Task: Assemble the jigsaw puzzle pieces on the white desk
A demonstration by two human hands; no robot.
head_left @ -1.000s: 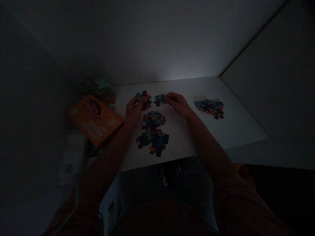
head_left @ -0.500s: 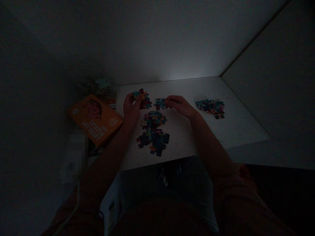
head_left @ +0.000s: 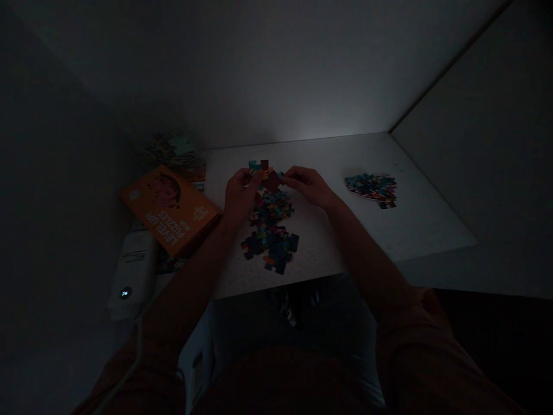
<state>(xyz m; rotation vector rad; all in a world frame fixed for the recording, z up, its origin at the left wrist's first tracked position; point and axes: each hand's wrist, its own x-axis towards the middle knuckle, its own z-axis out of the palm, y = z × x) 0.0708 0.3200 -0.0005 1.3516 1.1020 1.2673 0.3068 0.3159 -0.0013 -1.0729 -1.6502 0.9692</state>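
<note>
My left hand (head_left: 241, 196) is closed on several puzzle pieces (head_left: 258, 166), coloured teal, red and yellow, held above the table. Close beside it on the right, my right hand (head_left: 309, 183) pinches at a small puzzle piece, mostly hidden by the fingers and the dark red piece (head_left: 272, 181) in front. Whether the pieces in the two hands touch, I cannot tell in this dim light. Just below the hands lies a pile of loose puzzle pieces (head_left: 272, 213). Nearer the table's front edge is a cluster of dark blue pieces (head_left: 276, 248).
Another heap of puzzle pieces (head_left: 374, 189) lies on the right of the white table (head_left: 415, 225). An orange puzzle box (head_left: 173, 210) sits at the left, with a stack of pieces (head_left: 170, 150) behind it. A white device (head_left: 132, 268) with a cable stands below the box.
My left hand has moved right with its pieces, over the pile. My right hand has shifted slightly left, so the hands are closer together. The teal piece in the right hand is now mostly hidden.
</note>
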